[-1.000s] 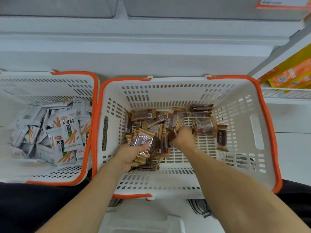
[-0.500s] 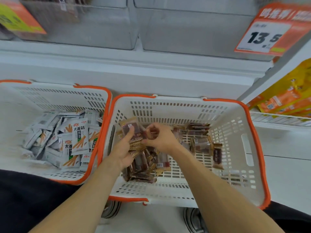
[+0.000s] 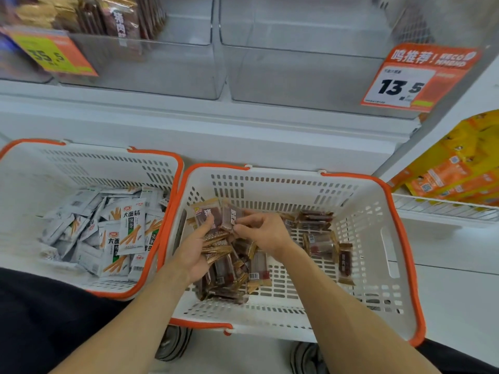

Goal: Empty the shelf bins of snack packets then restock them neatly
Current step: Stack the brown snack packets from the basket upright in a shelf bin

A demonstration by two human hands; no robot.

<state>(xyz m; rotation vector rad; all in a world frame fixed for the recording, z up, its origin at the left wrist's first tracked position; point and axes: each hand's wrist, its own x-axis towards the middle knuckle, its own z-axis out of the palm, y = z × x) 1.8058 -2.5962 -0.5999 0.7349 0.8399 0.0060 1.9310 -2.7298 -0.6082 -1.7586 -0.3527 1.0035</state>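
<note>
Left hand (image 3: 193,252) holds jerky packets (image 3: 206,220); right hand (image 3: 263,232) pinches one; tag (image 3: 405,82) reads 13.5

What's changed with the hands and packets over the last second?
The left hand has gathered a stack of brown packets and lifted it; the right hand came over, pinching one packet against it. The white basket and loose packets stayed put.

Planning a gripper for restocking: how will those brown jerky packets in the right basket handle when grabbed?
Probably light: the left hand holds a whole stack of brown jerky packets. Likely flat and fairly stiff, since they stack evenly. The glossy wrappers may slip.
</note>
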